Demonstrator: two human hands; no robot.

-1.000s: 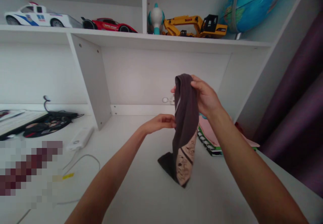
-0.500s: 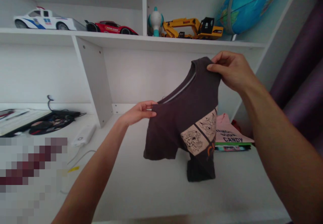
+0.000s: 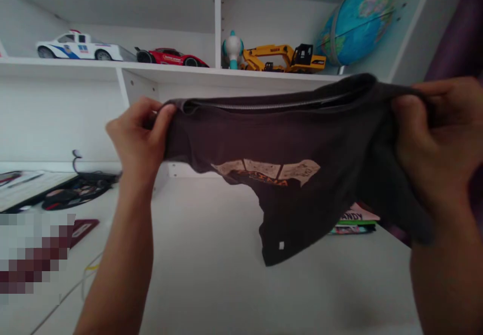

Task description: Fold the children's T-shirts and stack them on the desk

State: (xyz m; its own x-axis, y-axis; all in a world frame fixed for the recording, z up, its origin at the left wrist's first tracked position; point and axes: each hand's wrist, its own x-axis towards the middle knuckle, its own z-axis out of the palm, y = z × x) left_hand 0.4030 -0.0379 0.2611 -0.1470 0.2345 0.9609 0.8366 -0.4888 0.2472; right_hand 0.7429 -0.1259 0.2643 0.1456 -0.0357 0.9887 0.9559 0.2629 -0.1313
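Note:
A dark grey T-shirt [image 3: 287, 139] hangs in the air between my hands, its neckline pulled nearly straight across the top. On its front is a pale printed panel with orange lettering, partly folded. My left hand [image 3: 141, 134] pinches one shoulder of the shirt between thumb and fingers. At the other shoulder my right hand [image 3: 439, 139] is closed on the cloth, nearer the camera and blurred. The lower part of the shirt droops and tapers above the white desk [image 3: 211, 274]; a small white tag shows near its bottom edge.
On the shelf behind stand a white toy police truck [image 3: 79, 46], a red toy car [image 3: 171, 57], a yellow toy excavator [image 3: 283, 57] and a globe [image 3: 358, 28]. Books [image 3: 354, 222] lie behind the shirt at right. A black tray [image 3: 79, 191] and cables are at left.
Both hands have come closer to the camera and moved apart, stretching the shirt's shoulders wide. The left hand rose, so the neckline went from slanted to nearly level.

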